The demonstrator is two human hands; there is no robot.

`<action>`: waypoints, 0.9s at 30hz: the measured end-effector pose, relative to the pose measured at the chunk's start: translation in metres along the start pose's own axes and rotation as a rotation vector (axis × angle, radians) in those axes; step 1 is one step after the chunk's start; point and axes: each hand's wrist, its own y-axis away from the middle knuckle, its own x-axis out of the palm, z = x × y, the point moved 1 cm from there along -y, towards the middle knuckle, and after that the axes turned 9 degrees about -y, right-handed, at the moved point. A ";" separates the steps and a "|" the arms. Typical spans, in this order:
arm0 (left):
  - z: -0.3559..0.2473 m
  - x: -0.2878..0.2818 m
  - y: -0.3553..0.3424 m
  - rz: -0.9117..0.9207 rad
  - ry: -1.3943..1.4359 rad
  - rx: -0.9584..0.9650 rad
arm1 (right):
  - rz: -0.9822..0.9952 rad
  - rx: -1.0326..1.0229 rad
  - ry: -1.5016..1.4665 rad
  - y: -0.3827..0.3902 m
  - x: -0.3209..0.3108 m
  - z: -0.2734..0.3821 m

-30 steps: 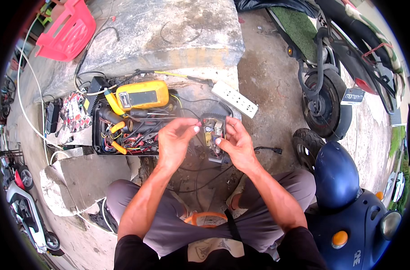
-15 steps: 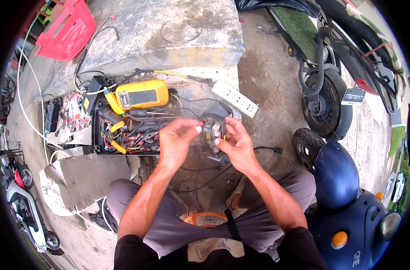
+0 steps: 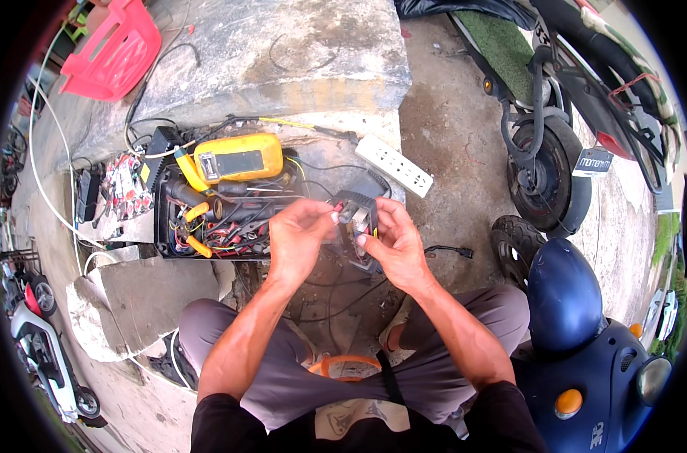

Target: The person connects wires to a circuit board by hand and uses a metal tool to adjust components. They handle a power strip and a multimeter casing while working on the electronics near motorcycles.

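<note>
My right hand grips a small dark electronic unit with its circuit parts exposed, thumb on its near side and fingers along its right. My left hand pinches a small red piece at the unit's upper left; its exact shape is too small to tell. Left of my hands lies an open black tool case crammed with tools, wires and yellow-handled items. A yellow meter rests along the case's back. A white power strip lies just beyond the unit.
A pink plastic chair stands by a concrete slab. Cables trail around the case. At right are a scooter, a loose tyre and a dark blue vehicle body. Parked scooters line the left.
Over the last second the unit in my right hand has tilted and its dark casing has come leftward toward my left fingertips, which have shifted slightly right. The surroundings are unchanged.
</note>
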 end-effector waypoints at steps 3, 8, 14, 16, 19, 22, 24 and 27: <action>0.000 0.001 0.000 -0.006 0.020 -0.035 | 0.000 -0.009 0.011 0.000 0.000 0.000; 0.005 0.000 0.000 -0.011 0.077 -0.054 | 0.009 -0.025 0.043 0.000 0.002 0.001; 0.002 -0.002 0.000 0.015 0.036 -0.042 | 0.026 -0.045 0.088 0.000 0.001 0.001; 0.003 -0.003 -0.001 0.029 0.047 -0.049 | 0.022 -0.008 0.073 0.000 0.001 0.003; 0.002 -0.003 -0.003 0.063 0.070 -0.062 | 0.010 0.029 0.044 0.001 0.002 0.004; -0.001 -0.003 -0.001 0.085 0.087 -0.074 | 0.018 0.014 0.036 0.000 0.001 0.004; -0.001 -0.003 -0.001 0.076 0.065 -0.076 | 0.020 0.007 0.038 0.000 0.001 0.003; 0.000 -0.003 -0.001 0.056 -0.007 -0.059 | 0.004 0.016 0.045 0.001 0.001 0.002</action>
